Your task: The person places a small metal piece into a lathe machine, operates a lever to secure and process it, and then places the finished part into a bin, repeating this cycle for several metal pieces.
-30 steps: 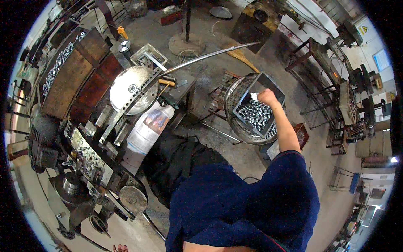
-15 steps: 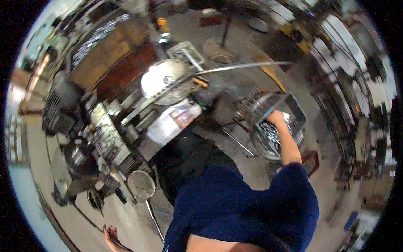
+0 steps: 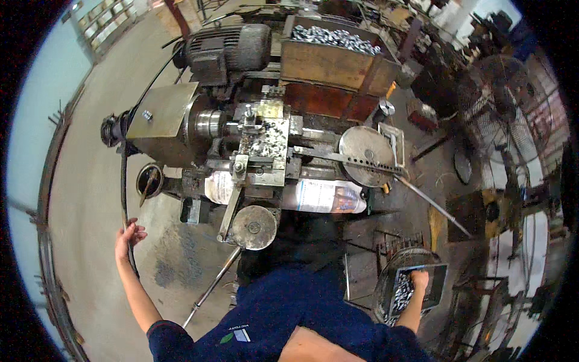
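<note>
At the right, my right hand is down inside a grey rectangular bin that stands on a round basket-like holder. Its fingers look curled, and whatever they hold is hidden. Small shiny metal pieces lie in the bin beside it. My left hand is held out at the left, its fingers bent loosely and apart. It overlaps a black cable running down past the machine; whether they touch, I cannot tell.
Ahead stands a lathe-like machine with a motor behind. Two round plates on arms, a near one and a far one, jut toward me. A large box of metal parts sits behind; a fan stands farther right.
My view has swung left, bringing the machine to the middle. My right hand remains in the bin, and my left arm shows more fully, its hand still by the cable.
</note>
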